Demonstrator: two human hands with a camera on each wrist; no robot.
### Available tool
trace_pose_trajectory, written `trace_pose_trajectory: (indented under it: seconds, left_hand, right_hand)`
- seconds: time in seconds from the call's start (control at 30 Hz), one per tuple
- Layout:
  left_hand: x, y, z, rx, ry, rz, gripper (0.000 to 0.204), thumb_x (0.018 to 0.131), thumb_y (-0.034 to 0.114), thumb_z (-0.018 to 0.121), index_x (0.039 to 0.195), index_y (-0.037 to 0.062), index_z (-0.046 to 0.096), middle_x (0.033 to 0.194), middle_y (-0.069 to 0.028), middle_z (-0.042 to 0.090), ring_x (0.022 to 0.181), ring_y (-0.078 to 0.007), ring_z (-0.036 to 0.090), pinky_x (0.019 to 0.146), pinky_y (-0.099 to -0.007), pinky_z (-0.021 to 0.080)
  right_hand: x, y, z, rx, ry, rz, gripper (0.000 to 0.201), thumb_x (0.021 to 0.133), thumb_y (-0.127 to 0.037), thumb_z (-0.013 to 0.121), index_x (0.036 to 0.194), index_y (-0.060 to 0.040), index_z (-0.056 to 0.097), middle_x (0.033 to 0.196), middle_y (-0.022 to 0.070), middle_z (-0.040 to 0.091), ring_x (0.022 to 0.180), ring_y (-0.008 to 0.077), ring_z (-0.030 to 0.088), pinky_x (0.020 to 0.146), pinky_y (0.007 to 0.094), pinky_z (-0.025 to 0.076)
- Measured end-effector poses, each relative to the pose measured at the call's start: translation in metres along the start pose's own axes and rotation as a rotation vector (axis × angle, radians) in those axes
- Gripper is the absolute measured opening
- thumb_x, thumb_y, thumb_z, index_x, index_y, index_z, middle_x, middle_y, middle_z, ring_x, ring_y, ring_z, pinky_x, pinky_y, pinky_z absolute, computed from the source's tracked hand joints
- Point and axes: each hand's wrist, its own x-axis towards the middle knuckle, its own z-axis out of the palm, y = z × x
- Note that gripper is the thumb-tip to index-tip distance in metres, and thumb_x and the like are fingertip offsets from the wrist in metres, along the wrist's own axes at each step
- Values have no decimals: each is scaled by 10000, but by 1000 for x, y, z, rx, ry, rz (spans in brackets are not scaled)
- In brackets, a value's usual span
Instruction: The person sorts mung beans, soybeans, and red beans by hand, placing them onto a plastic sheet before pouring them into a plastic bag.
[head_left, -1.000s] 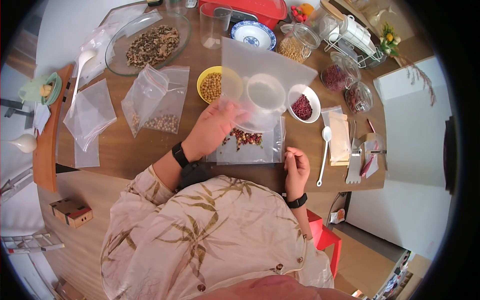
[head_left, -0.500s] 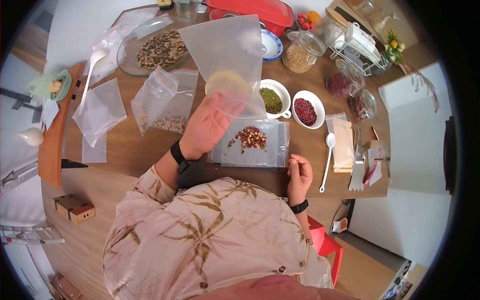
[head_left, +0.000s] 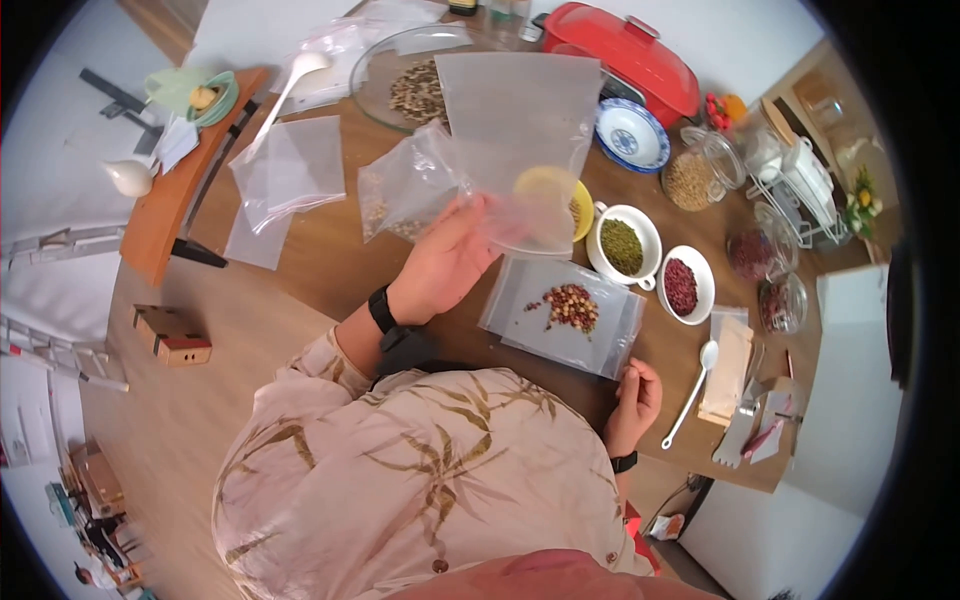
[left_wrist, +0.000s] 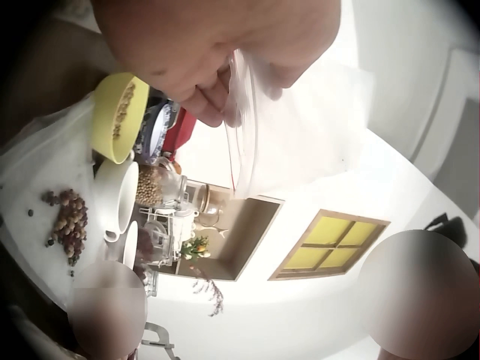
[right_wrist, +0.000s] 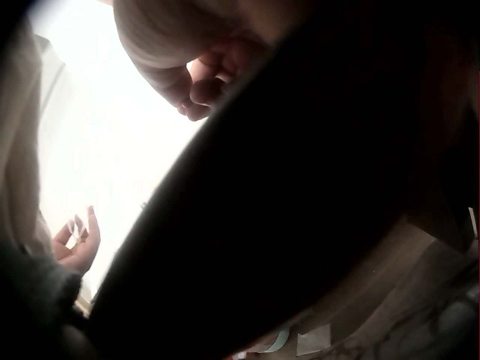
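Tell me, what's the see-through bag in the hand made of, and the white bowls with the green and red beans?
The bag held up by the left hand looks like thin, frosted plastic: the yellow bowl shows hazily through it. The bowl of green beans and the bowl of red beans look like glossy white ceramic, though hard plastic is possible.

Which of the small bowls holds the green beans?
The white handled bowl between the yellow bowl and the white red-bean bowl; only its contents are green.
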Motion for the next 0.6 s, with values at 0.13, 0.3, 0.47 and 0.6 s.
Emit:
trace_pose_trajectory:
  seconds: [0.13,0.3,0.47,0.6]
  left_hand:
    - [3,-23,-14,23,1,-46,304,1203,264,541,1398,63,658,1432,-114,728,1408,-291,657,1275,-513,464]
    - [3,-22,-6,71,60,-51,196,1154,165,656,1313,61,702,1356,-111,750,1322,-271,709,1187,-472,557]
    - [-15,14,3,252,146,12,210,1148,182,677,1326,75,705,1326,-110,764,1223,-226,751,1061,-405,607]
    - [-30,68,6,649,281,419,230,1148,213,690,1314,58,727,1240,-81,802,1104,-159,755,999,-316,580]
  right_hand:
    - [-2,-3,-2,46,-14,20,171,1132,-131,695,1251,-17,741,1018,21,709,754,53,519,687,216,412]
    - [-2,1,-1,72,-7,6,176,1132,-129,693,1261,-19,741,1026,25,712,761,58,525,697,221,422]
    - [-1,4,0,74,-32,-2,146,1124,-120,708,1237,-37,749,1051,-5,696,765,38,523,675,206,424]
    - [0,4,-1,31,-7,16,157,1121,-154,721,1230,-46,753,1071,-11,702,785,37,525,679,203,419]
